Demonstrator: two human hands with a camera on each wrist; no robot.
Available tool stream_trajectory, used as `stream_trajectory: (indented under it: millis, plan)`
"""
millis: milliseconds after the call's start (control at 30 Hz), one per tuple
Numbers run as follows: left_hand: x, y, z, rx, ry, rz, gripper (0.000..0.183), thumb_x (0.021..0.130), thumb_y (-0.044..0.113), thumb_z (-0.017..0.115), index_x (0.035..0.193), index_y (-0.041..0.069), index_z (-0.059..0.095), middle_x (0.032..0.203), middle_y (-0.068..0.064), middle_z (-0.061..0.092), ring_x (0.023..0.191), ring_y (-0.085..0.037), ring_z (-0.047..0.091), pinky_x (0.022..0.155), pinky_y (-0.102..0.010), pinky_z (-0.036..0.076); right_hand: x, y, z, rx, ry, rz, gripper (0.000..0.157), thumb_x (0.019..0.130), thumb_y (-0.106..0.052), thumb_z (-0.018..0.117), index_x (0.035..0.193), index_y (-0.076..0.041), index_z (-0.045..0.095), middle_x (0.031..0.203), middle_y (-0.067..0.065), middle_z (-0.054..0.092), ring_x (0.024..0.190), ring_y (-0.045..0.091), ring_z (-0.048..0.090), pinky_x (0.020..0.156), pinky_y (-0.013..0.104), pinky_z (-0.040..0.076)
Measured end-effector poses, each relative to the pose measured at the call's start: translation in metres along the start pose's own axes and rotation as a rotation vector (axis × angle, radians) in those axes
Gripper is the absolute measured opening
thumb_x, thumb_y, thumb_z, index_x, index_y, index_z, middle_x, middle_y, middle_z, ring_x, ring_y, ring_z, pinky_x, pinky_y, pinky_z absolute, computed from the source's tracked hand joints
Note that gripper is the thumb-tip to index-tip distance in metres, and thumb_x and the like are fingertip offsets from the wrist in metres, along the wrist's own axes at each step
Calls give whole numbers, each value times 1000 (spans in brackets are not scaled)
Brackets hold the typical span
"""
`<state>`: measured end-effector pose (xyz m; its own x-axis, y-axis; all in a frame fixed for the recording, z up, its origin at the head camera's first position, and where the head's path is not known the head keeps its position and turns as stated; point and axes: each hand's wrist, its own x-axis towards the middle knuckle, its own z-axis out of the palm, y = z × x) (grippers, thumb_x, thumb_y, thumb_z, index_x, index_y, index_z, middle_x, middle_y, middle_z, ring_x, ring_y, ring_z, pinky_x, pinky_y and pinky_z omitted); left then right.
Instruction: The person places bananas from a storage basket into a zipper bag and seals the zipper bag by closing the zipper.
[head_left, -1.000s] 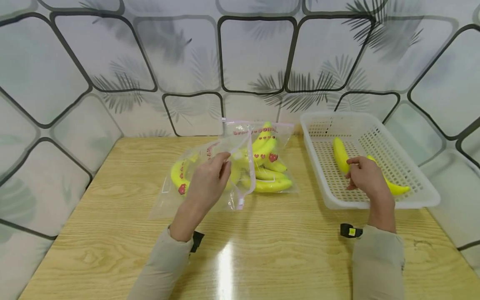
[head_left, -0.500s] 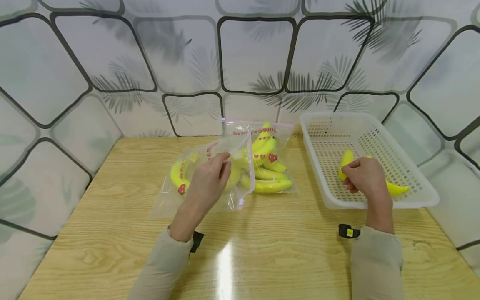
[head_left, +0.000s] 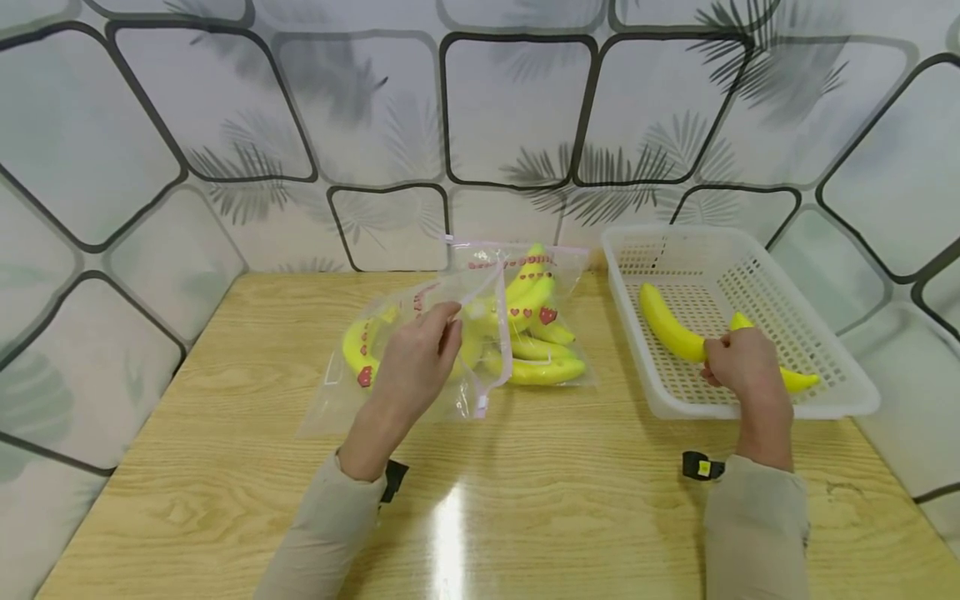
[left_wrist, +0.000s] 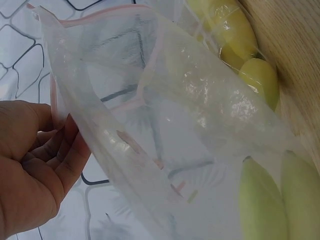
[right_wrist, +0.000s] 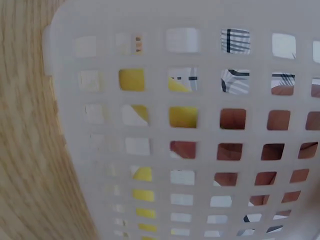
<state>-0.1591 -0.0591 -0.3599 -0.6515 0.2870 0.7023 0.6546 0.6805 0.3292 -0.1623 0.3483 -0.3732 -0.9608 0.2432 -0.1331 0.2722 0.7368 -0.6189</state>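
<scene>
My left hand [head_left: 416, 354] pinches the pink-edged mouth of a clear zip bag [left_wrist: 115, 135] and holds it raised and gaping. Yellow bananas [left_wrist: 262, 205] lie inside this bag, seen in the left wrist view. Over in the white perforated basket [head_left: 637, 367], my right hand [head_left: 742, 362] grips one end of a banana [head_left: 667, 327], which points away to the far left. Another banana [head_left: 798, 381] lies partly hidden behind that hand. Through the basket wall, the right wrist view shows only pieces of fingers [right_wrist: 232, 119] and yellow fruit.
A second zip bag [head_left: 577, 258], printed with red hearts and filled with several bananas, leans behind the first. Both bags and the basket stand on a wooden table [head_left: 525, 517] with a patterned wall cloth [head_left: 517, 108] behind. The basket's rim rises around my right hand.
The banana under my right hand has swung from nearly upright to slanting left, and the fingers have closed on its near end. My left hand and the bag have stayed put.
</scene>
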Motion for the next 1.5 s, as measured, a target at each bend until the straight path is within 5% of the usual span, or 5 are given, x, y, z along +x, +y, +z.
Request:
stream_trajectory:
  millis: [333,633,833,1200,1500]
  plan:
    - [1,2,-2,-2,2,4,16,94,-1,61,108,-6,65,72,-9,62,55,-12,43,51,-22,39,-1,-3,2,251,253,-25,59,108,-31,23,137,17,38,111,35,59,52,-1,63,55,22,55]
    - [0,-1,-1,-6,23,19,14,94,-2,60,107,-7,65,71,-9,60,56,-12,43,51,-23,39,-10,-27,2,612,340,-170,12,105,-25,46,107,-15,53,86,-7,63,59,5,70,59,21,56]
    - [1,-1,-2,-14,17,19,15,93,-3,60,107,-8,64,70,-8,60,54,-13,44,49,-23,39,-20,-41,3,712,355,-318,28,102,-15,53,115,8,62,88,-9,67,59,7,70,57,20,55]
    - [1,1,-3,-20,17,14,16,93,-3,60,107,-8,65,70,-8,62,53,-13,44,48,-23,39,-53,-82,16,750,9,-672,28,101,-6,54,112,20,58,92,1,72,68,14,73,60,27,57]
    - [0,1,-2,-7,27,16,16,93,-2,61,108,-8,65,73,-10,63,56,-14,46,51,-25,44,-54,-103,49,645,-203,-660,30,104,-9,48,111,18,59,91,3,71,69,18,73,61,34,59]
